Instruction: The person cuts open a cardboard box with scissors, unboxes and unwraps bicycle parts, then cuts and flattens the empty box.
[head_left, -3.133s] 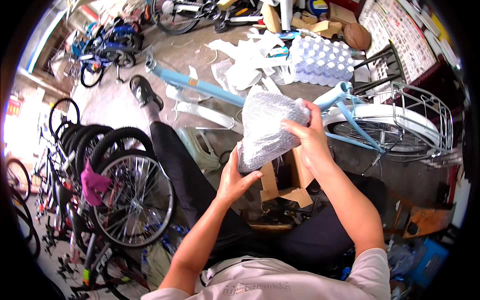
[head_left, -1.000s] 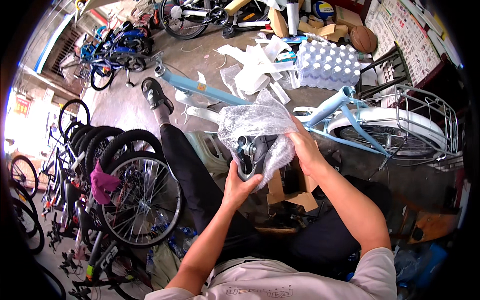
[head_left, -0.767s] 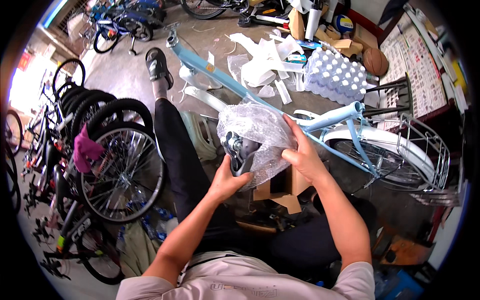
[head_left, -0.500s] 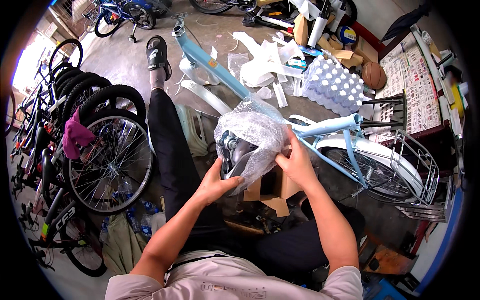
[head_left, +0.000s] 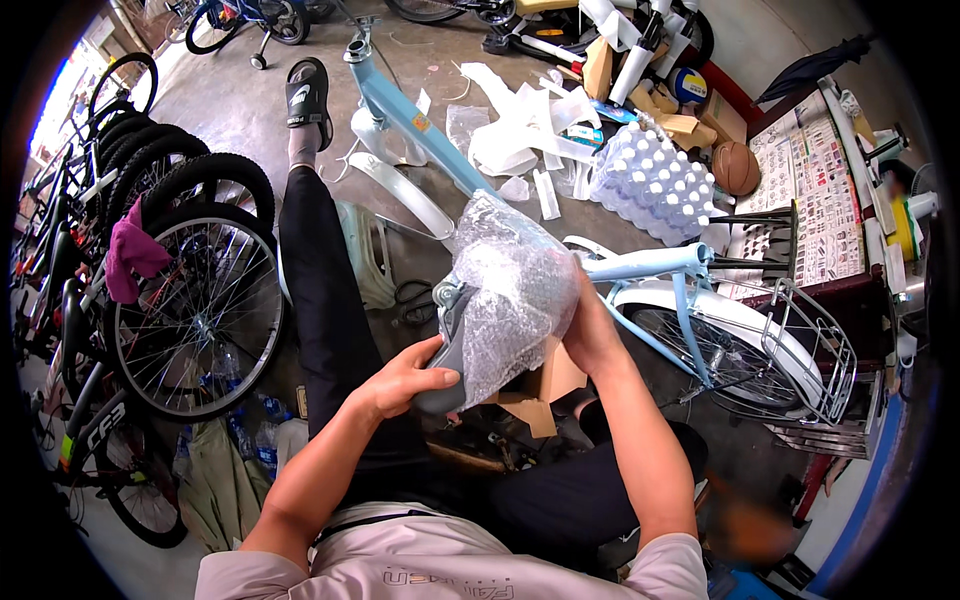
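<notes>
A grey bicycle saddle [head_left: 437, 398] is held in front of me, partly covered by clear bubble wrap [head_left: 515, 300]. Its nose end and a metal clamp stick out on the left side of the wrap. My left hand [head_left: 405, 380] is closed on the bare grey end, thumb on top. On the other side, my right hand [head_left: 592, 322] grips the wrapped part, its fingertips hidden behind the plastic. Just beyond lies a light blue bicycle frame [head_left: 425, 130] with a white mudguard [head_left: 402, 192]. An open cardboard box [head_left: 540, 400] is below the saddle.
Several bicycles and wheels [head_left: 200, 310] line the left, with a pink cloth [head_left: 135, 252] over one. Scissors [head_left: 413, 300] lie beside a translucent jug [head_left: 366, 255]. Farther off are white packing scraps [head_left: 515, 130], bottled water [head_left: 655, 185] and a basketball [head_left: 737, 167]. A rear rack [head_left: 815, 350] stands right.
The saddle has turned in my hands, and more of its grey end shows outside the bubble wrap. My left hand has shifted left and slightly down; my right hand has moved farther round the wrap.
</notes>
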